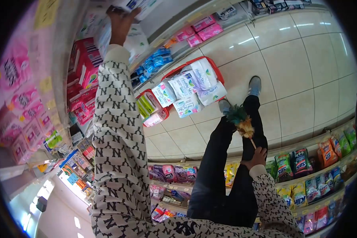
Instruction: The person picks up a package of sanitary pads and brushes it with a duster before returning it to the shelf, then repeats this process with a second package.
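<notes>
My left hand reaches up to the shelf, its thumb and fingers around the near edge of a white pack; its fingertips are partly hidden. More white packs lie just below that hand. Low on my right, my right hand is closed around the thin handle of a feather duster with green and tan feathers, held in front of my leg. On the floor, a red basket holds several white Healthy Skin packs.
Pink and red packs line the shelf beside my left arm. Blue packs and pink packs fill the lower shelf. Green and pink packs sit in a red container beside the basket. Shelves of detergent bags stand close behind my legs.
</notes>
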Tool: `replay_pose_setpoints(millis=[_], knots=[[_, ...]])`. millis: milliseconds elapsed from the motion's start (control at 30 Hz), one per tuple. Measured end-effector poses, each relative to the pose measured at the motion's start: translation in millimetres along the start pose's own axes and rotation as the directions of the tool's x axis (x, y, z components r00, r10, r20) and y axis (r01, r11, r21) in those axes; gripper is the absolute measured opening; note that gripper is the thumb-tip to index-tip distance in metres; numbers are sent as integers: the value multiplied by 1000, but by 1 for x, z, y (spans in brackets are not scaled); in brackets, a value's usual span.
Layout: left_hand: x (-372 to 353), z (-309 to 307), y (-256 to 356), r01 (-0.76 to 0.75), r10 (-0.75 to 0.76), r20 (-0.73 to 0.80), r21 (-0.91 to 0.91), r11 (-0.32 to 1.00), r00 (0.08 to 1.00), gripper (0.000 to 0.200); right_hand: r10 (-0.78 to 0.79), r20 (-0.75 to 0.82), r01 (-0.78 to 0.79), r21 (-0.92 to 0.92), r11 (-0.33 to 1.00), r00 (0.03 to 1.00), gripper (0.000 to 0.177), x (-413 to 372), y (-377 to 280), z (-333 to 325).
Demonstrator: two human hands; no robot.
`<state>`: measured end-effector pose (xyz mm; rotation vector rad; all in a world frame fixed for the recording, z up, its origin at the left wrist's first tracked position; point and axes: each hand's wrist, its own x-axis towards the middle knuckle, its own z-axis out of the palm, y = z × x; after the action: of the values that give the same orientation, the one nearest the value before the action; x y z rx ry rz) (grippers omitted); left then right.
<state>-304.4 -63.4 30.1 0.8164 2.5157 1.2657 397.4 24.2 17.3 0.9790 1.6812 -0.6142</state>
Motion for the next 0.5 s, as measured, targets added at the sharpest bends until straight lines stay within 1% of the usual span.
replay_pose_setpoints(millis=[33,67,100,133,167,200,267,300,400,433,500], knots=[[-3,2,1,52,-53,-94,-12,999,994,101,-8,18,7,43,999,1000,109,-2,3,-6],[-7,3,2,-30,66,-156,223,974,985,101,-8,38,7,35,999,999,107,-6,7,-14],[-8,2,-8,-95,197,-191,442,892,962,100,-3,56,2,25,1000,998,105,-5,2,-21],[-5,1,-9,-141,339,-196,642,754,920,100,-4,65,3,17,1000,998,103,-1,-1,-27],[-13,10,29,-159,300,-83,699,697,950,98,-3,73,2,18,1000,997,103,3,-4,-33],[-15,22,47,-185,313,-7,794,579,950,98,-1,80,0,16,1000,997,102,6,-6,-37],[-18,39,74,-235,305,141,925,297,942,100,-5,77,5,9,1000,997,101,6,-3,-44],[-16,45,78,-203,294,154,968,145,943,96,-7,68,7,3,1000,998,101,6,-3,-47],[8,44,45,-279,255,204,911,305,945,93,-13,39,14,-22,1000,999,101,11,-5,-50],[11,43,39,-251,254,171,910,329,952,90,-16,31,17,-31,999,999,101,13,-6,-50],[12,36,34,-272,281,195,923,271,940,91,-19,56,20,-10,1000,998,100,12,-4,-54]])
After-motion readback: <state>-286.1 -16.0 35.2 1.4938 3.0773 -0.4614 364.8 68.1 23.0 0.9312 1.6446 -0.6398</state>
